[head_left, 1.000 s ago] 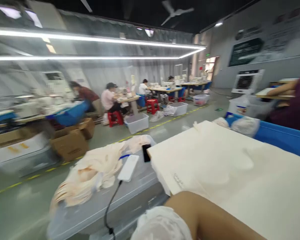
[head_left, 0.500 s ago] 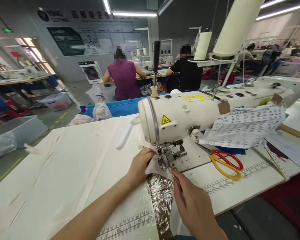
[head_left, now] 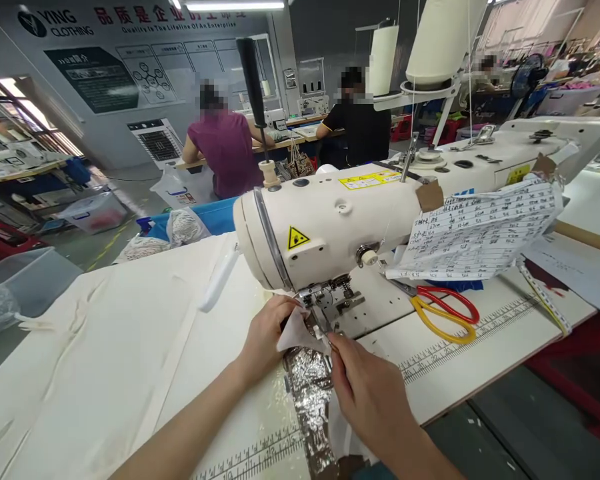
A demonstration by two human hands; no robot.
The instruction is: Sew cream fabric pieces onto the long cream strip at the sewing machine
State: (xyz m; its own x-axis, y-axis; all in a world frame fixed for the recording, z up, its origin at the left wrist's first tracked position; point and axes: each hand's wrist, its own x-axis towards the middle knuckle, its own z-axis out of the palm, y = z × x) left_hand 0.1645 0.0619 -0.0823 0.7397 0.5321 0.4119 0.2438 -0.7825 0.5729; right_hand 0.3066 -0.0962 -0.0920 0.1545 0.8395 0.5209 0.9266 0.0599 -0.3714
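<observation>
A white sewing machine (head_left: 325,230) stands in front of me, its needle area low at the left end. Just beside the needle, my left hand (head_left: 265,333) is closed on a piece of thin white fabric (head_left: 295,330). Nearer to me, my right hand (head_left: 367,383) pinches the edge of the same fabric, which also hangs below its fingers. A slim greyish piece between its fingertips and the presser foot is too small to make out. Shiny brown tape (head_left: 310,393) covers the table under the fabric.
Scissors (head_left: 445,313) with red and yellow handles lie right of the needle area. A handwritten paper sheet (head_left: 475,237) hangs on the machine. Pale fabric strips (head_left: 167,360) lie on the table (head_left: 115,340) at left. Thread cones (head_left: 437,43) rise behind. Two people sit further back.
My view has shifted, so the machine and both hands appear further left. Both hands stay by the needle with the fabric, their grips much the same.
</observation>
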